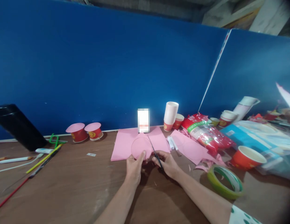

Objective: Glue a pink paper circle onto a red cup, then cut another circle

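My left hand [135, 166] pinches a piece of pink paper [140, 147] at its lower edge, thumb on top. A round outline shows on the paper, and a pointed corner sticks out at its far side. In my right hand [167, 163] is a pair of scissors [156, 153] with dark handles, its blades pointing away at the right edge of the pink piece. Whether the blades touch the paper I cannot tell. Behind and below both lie larger pink sheets [121, 143] flat on the table.
Two red cups with pink discs [75, 127] stand at left, near a black cylinder [21, 127] and pens. Stacked paper cups [171, 115], a red cup bag [201, 130], pink scraps, green tape [225, 182] and an orange-red cup [248, 158] occupy the right. A blue partition [100, 62] rises behind.
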